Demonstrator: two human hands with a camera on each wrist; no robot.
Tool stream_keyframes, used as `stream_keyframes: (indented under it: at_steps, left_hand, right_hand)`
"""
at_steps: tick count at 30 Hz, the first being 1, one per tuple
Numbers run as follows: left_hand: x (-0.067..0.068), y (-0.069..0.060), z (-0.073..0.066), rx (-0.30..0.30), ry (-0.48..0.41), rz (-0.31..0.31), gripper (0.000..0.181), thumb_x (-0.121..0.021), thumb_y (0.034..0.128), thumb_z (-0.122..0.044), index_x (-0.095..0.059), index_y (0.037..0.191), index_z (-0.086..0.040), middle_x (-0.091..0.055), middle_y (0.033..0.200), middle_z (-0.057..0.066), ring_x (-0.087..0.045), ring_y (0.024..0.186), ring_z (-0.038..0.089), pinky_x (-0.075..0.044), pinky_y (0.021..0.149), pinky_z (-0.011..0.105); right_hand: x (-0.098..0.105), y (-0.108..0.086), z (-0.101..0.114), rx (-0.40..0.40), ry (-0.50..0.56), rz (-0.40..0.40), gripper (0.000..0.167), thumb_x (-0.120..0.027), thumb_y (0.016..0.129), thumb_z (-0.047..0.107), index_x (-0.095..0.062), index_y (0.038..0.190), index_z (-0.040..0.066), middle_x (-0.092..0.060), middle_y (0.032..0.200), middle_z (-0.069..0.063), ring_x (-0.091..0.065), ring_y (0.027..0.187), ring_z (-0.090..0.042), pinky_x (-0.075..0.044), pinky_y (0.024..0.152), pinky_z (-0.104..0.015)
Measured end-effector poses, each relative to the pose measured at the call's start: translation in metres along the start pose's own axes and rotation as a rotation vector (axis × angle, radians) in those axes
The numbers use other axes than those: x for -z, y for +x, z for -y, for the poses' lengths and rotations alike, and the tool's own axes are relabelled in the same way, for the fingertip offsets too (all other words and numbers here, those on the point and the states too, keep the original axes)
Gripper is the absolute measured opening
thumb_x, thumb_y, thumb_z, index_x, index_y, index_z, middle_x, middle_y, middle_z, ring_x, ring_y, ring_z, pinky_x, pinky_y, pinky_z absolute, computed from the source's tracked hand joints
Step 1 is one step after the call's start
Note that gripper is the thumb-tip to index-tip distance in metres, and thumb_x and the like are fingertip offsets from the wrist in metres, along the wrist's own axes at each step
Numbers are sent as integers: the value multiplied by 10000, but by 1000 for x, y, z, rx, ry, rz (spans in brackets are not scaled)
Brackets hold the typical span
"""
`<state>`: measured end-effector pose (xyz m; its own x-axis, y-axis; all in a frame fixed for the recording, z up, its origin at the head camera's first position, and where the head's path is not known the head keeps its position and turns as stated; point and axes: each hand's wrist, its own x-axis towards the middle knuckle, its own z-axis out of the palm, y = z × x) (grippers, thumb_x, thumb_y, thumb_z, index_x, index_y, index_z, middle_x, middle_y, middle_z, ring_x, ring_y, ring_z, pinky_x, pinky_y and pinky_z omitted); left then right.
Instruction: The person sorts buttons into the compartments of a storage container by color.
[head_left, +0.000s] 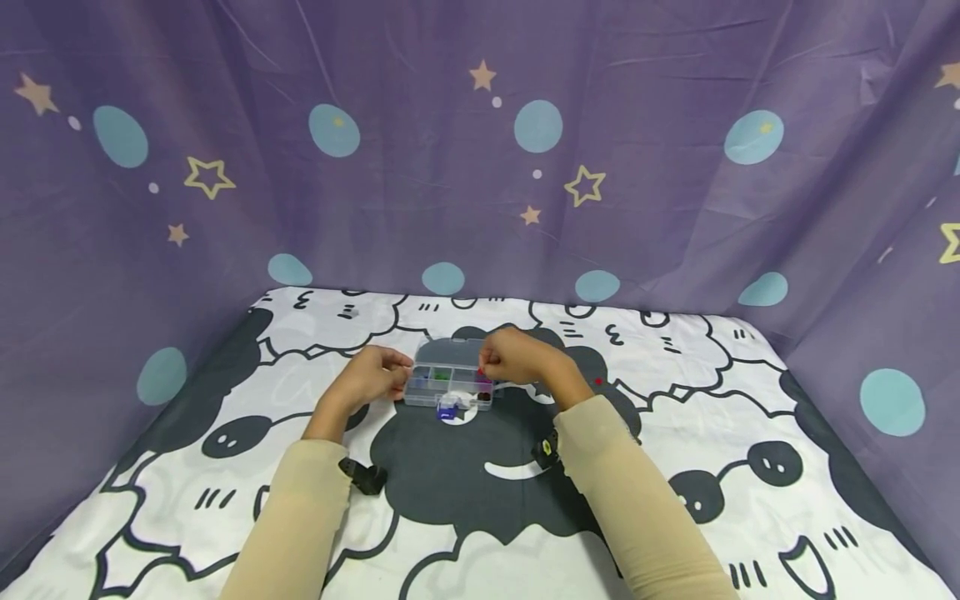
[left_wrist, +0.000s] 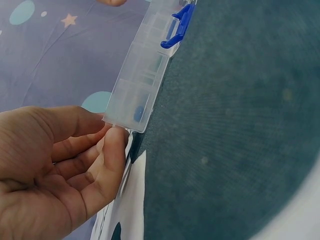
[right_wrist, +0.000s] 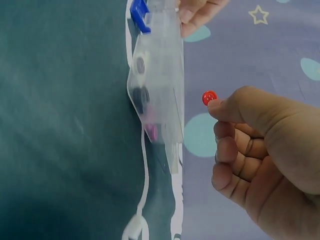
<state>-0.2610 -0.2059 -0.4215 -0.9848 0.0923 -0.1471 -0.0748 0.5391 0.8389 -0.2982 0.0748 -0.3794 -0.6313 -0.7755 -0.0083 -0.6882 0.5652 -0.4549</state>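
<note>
A clear plastic compartment box (head_left: 450,352) stands on the cloth with its lid raised at the back. Small pieces lie in its compartments: green ones (head_left: 442,376), blue ones toward the left, pink ones and dark ones (head_left: 484,397) at the right. At the box's left end, my left hand (head_left: 367,379) grips the edge between thumb and fingers, as the left wrist view also shows. Over the right compartments hovers my right hand (head_left: 517,357). Between its thumb and forefinger it pinches a small red button (right_wrist: 209,97), apart from the box in the right wrist view.
A blue latch (head_left: 450,410) hangs on the box's front. One small red piece (head_left: 598,382) lies on the sheep-print cloth (head_left: 450,475) to the right of the right hand. A purple curtain (head_left: 420,217) stands behind the table.
</note>
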Motion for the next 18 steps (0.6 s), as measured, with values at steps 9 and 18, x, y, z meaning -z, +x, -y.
stream_keyframes:
  at_steps: [9,18]
  left_hand:
    - [0,1,2,-4,0,0,248,-578,1008,-21,-659,1228,61,-666,1034,182,-670,737,157,-613,651,289]
    - [0,1,1,-9,4,6,261,-577,1001,-23,-657,1233,64,-670,1025,173,-667,731,151,-611,648,286]
  right_hand:
    - [-10,16,12,53,-39,-4,213,-602,976,28,-679,794,107,-483,641,74,-380,567,-56,-365,592,-215]
    - [-20,30,25,42,-28,-9,151,-612,970,28,-720,878,78,-593,740,36,-442,596,-71,-415,608,-216]
